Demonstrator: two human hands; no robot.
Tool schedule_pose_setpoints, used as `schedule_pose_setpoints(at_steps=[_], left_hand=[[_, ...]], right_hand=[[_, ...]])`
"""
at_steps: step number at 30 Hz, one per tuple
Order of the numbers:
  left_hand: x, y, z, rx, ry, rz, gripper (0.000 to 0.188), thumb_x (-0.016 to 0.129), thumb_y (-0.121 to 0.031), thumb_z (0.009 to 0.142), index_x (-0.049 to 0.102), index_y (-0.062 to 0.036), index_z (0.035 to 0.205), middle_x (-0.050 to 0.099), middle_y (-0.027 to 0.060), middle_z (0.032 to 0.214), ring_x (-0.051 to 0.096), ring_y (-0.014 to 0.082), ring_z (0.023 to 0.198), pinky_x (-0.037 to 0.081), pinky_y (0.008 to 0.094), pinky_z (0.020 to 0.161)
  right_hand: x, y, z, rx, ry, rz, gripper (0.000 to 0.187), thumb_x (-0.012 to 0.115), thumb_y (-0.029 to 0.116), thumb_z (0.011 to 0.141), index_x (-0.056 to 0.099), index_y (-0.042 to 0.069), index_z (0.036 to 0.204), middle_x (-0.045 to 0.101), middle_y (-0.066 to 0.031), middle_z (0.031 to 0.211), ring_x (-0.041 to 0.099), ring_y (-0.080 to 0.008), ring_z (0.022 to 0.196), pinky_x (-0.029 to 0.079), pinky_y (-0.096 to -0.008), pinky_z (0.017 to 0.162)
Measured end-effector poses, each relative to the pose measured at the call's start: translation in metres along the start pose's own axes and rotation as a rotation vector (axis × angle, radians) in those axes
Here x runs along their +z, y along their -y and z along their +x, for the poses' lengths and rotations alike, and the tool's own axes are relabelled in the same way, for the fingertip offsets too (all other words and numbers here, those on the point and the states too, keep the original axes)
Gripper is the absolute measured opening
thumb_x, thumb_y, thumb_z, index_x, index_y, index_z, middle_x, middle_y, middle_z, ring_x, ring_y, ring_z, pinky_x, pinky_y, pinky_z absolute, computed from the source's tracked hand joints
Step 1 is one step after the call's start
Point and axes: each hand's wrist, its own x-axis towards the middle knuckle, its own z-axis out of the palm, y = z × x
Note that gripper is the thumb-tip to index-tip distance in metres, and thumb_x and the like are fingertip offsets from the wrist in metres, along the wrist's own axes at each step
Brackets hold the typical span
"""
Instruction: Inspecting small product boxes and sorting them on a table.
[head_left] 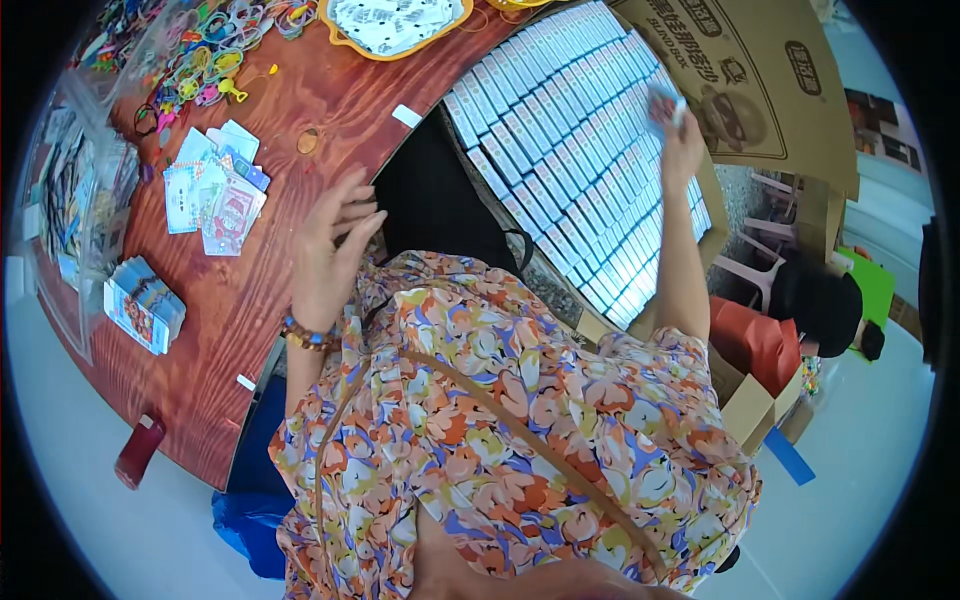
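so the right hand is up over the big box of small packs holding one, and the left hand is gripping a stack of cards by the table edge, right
Not quite. The left hand grips nothing: the head view shows it open with its fingers spread, above the edge of the wooden table, apart from the loose cards. The rest holds: the right hand is raised over the box of small packs, holding one small pack.

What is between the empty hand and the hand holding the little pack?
In the head view, a dark gap and rows of small packs in the box lie between left hand and right hand.
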Motion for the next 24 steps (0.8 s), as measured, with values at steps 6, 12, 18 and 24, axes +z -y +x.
schedule_pose_setpoints(at_steps=[6, 12, 18, 24], left_hand=[[-0.023, -0.017, -0.006, -0.022, -0.048, 0.016, 0.046, 0.065, 0.003, 0.090, 0.054, -0.0015, 0.135, 0.064, 0.0127, 0.118, 0.066, 0.0178, 0.101, 0.054, 0.0293, 0.087], [-0.072, -0.029, -0.065, -0.021, -0.380, 0.117, 0.042, 0.061, 0.004, 0.093, 0.054, 0.0011, 0.135, 0.065, 0.0129, 0.118, 0.064, 0.0180, 0.105, 0.052, 0.0312, 0.093], [-0.163, 0.029, -0.065, 0.209, -1.141, 0.236, 0.041, 0.064, -0.004, 0.093, 0.054, 0.0030, 0.132, 0.057, 0.0168, 0.132, 0.057, 0.0245, 0.121, 0.045, 0.0370, 0.104], [-0.220, 0.047, -0.074, -0.128, -1.180, 0.966, 0.088, 0.083, -0.032, 0.076, 0.038, 0.0075, 0.140, 0.046, 0.0304, 0.135, 0.044, 0.0429, 0.127, 0.038, 0.0484, 0.105]], right_hand=[[-0.010, -0.189, 0.017, 0.162, 0.453, -0.259, 0.043, 0.055, 0.023, 0.092, 0.061, 0.000, 0.127, 0.062, -0.0248, 0.127, 0.060, -0.0377, 0.118, 0.046, -0.0422, 0.099], [0.091, -0.172, 0.014, 0.207, 0.650, -0.044, 0.049, 0.040, 0.010, 0.090, 0.056, 0.002, 0.136, 0.058, -0.0282, 0.131, 0.054, -0.0398, 0.125, 0.041, -0.0384, 0.108], [-0.018, -0.342, 0.112, -0.295, 0.479, -0.435, 0.047, 0.052, 0.014, 0.095, 0.048, -0.004, 0.139, 0.057, -0.0274, 0.133, 0.054, -0.0386, 0.124, 0.040, -0.0424, 0.108], [0.043, -0.230, 0.070, -0.050, 0.344, -0.565, 0.043, 0.052, 0.021, 0.100, 0.052, 0.004, 0.139, 0.063, -0.0239, 0.127, 0.065, -0.0367, 0.107, 0.051, -0.0458, 0.091]])
